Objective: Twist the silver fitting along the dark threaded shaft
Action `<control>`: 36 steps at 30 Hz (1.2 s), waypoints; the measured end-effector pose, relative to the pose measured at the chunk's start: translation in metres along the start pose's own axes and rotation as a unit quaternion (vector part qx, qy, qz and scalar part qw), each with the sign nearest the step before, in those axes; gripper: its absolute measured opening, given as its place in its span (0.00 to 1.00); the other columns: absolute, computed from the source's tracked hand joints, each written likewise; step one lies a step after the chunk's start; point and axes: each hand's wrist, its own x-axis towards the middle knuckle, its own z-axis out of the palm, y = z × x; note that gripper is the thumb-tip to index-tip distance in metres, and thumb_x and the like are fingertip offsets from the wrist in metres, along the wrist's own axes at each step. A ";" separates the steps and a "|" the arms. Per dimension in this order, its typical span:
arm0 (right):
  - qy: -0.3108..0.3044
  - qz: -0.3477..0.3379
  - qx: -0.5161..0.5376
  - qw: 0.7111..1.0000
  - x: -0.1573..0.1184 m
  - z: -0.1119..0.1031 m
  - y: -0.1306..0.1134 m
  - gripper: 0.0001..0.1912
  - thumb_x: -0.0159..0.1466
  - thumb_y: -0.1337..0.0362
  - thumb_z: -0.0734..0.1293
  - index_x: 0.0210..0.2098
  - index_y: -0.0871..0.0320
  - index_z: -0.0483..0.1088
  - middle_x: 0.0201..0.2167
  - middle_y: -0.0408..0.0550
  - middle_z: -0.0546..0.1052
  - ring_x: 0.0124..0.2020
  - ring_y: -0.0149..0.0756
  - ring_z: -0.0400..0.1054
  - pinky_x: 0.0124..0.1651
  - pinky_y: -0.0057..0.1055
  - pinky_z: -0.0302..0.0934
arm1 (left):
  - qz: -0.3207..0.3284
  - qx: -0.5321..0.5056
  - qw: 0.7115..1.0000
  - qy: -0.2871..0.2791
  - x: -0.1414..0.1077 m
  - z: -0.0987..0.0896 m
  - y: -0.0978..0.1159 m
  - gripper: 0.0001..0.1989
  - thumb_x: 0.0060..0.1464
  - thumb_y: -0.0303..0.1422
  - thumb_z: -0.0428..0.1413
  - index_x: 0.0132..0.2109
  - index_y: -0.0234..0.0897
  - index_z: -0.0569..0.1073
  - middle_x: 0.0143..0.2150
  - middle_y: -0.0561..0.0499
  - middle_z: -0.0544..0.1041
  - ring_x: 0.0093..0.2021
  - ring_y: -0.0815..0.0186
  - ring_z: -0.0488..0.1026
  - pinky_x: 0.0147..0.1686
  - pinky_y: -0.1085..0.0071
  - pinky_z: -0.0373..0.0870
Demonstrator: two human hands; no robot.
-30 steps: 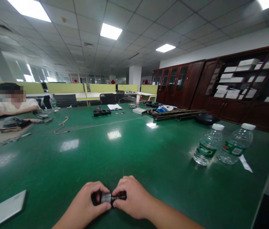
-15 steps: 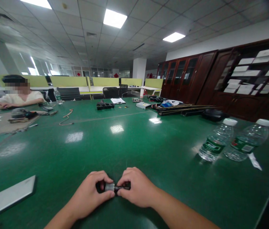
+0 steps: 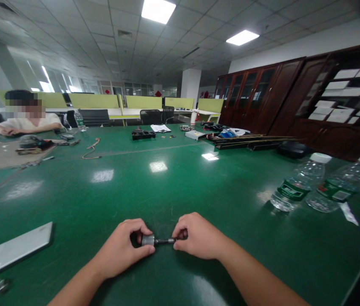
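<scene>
Pinching the silver cylinder (image 3: 148, 240) narrowly, the left hand (image 3: 123, 242) faces the right hand (image 3: 199, 238), whose narrow pinch now sits farther out, at the dark shaft's (image 3: 163, 241) far end, leaving its middle exposed between both grips.

The person's left hand (image 3: 124, 242) and right hand (image 3: 200, 237) are bare, as are the left forearm (image 3: 82, 278) and right forearm (image 3: 256, 272), with smooth, rounded outlines.

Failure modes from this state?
The slim shaft spans both hands: if the right hand's fingertip grip at its end slips, that end could drop. The silver cylinder may turn in the left hand, its surface looking smooth. Misaligned pulling could load the shaft sideways.
</scene>
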 end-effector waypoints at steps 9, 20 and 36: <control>0.015 0.029 0.011 0.999 -0.003 -0.005 0.007 0.07 0.52 0.66 0.73 0.32 0.55 0.81 0.26 0.43 0.76 0.27 0.29 0.67 0.29 0.24 0.56 | 0.003 0.000 1.000 -0.006 0.000 0.000 -0.002 0.08 0.49 0.36 0.62 0.34 0.36 0.74 0.31 0.53 0.74 0.35 0.64 0.71 0.38 0.70 0.64; 0.019 0.014 0.024 0.999 0.000 0.004 0.004 0.09 0.52 0.67 0.74 0.35 0.55 0.81 0.29 0.43 0.77 0.29 0.30 0.68 0.32 0.25 0.58 | 0.005 0.006 1.000 -0.007 0.001 0.003 -0.006 0.09 0.49 0.37 0.62 0.35 0.37 0.74 0.32 0.53 0.74 0.35 0.64 0.71 0.38 0.70 0.65; 0.057 -0.053 0.032 0.996 0.011 0.033 -0.009 0.07 0.55 0.64 0.74 0.35 0.54 0.80 0.29 0.42 0.78 0.34 0.32 0.69 0.40 0.29 0.57 | -0.003 0.008 1.000 -0.008 0.002 0.004 -0.007 0.09 0.48 0.36 0.62 0.37 0.38 0.78 0.31 0.53 0.75 0.34 0.64 0.71 0.38 0.70 0.64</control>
